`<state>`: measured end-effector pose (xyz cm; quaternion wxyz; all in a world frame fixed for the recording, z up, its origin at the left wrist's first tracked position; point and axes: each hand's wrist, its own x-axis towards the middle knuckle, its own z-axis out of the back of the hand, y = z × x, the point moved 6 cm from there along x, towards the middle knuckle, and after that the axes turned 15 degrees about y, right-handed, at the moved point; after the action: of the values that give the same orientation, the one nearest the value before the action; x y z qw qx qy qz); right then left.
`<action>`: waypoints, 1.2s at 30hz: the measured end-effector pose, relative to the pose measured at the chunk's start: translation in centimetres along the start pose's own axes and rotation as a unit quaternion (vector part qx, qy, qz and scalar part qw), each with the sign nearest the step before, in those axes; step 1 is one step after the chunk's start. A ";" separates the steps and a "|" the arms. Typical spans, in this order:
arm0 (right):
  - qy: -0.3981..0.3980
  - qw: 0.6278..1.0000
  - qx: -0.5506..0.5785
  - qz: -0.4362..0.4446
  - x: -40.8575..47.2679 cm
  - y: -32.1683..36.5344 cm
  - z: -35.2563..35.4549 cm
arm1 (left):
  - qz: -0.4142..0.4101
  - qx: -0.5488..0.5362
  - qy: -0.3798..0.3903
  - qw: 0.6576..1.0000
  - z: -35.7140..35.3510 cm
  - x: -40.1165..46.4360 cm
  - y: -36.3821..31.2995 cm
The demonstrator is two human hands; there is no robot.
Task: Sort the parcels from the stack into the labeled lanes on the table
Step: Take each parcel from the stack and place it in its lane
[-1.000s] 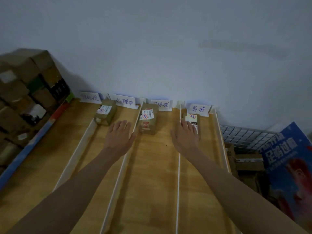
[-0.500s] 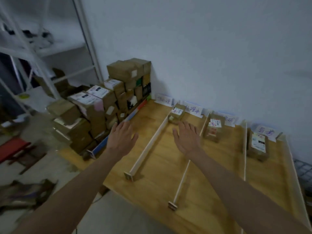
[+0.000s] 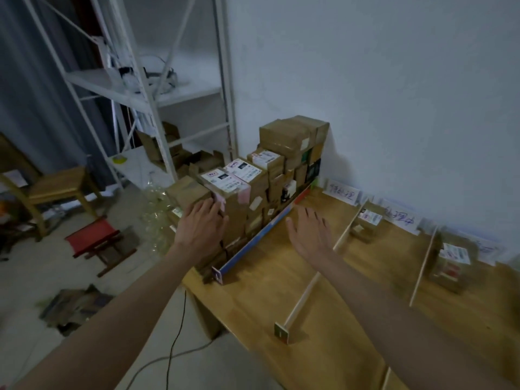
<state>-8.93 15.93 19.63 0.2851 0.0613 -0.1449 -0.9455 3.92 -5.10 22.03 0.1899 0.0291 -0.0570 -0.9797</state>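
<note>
The step in hand looks like picking the next parcel off the stack (image 3: pixel 270 178), which stands at the left end of the wooden table (image 3: pixel 281 299), hard against the wall and behind a blue edge strip (image 3: pixel 253 243). The left hand (image 3: pixel 201 229) reaches toward the near face of the stack, fingers spread and loosely open, holding nothing; its fingertips sit at or just short of the tall box with the white label (image 3: pixel 225 181), and contact cannot be told. The right hand (image 3: pixel 308 235) hovers over the table just right of the stack, flat, open and empty. To do this well, take a top box near the front, not a lower one, since the pile is tightly packed and pulling low could topple it. Read the label before carrying. Two lanes right of the stack already hold a parcel (image 3: pixel 365 223) each, beside handwritten lane cards (image 3: pixel 342 194)
</note>
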 end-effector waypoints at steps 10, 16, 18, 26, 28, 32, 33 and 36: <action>0.043 0.995 0.086 -0.016 10.7 5.7 -2.7 | 0.031 0.001 0.022 0.999 0.9 10.4 8.5; 0.069 0.988 0.128 -0.061 14.4 7.6 -4.3 | 0.025 -0.046 0.032 0.998 -0.5 16.1 11.7; 0.075 0.983 0.143 -0.086 15.4 8.3 -4.7 | 0.010 -0.041 0.035 0.999 -0.3 18.0 12.5; 0.120 0.939 0.269 -0.176 18.0 11.0 -6.9 | -0.060 -0.057 0.151 0.985 -1.7 26.1 13.8; 0.105 0.926 0.323 -0.163 18.7 11.6 -7.8 | -0.070 -0.095 0.202 0.972 -2.9 27.6 14.0; 0.111 0.906 0.369 -0.173 18.6 12.9 -9.5 | -0.118 -0.106 0.253 0.954 -4.7 28.9 13.5; 0.104 0.903 0.375 -0.180 18.3 13.5 -9.2 | -0.129 -0.108 0.254 0.953 -4.8 29.0 13.3; 0.072 0.892 0.397 -0.205 18.0 13.8 -8.8 | -0.159 -0.114 0.246 0.949 -4.9 29.0 13.0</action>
<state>-14.93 -7.15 14.91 0.0463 0.2659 -0.4717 -0.8395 -17.77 -28.51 17.79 0.0422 0.2561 0.1085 -0.9596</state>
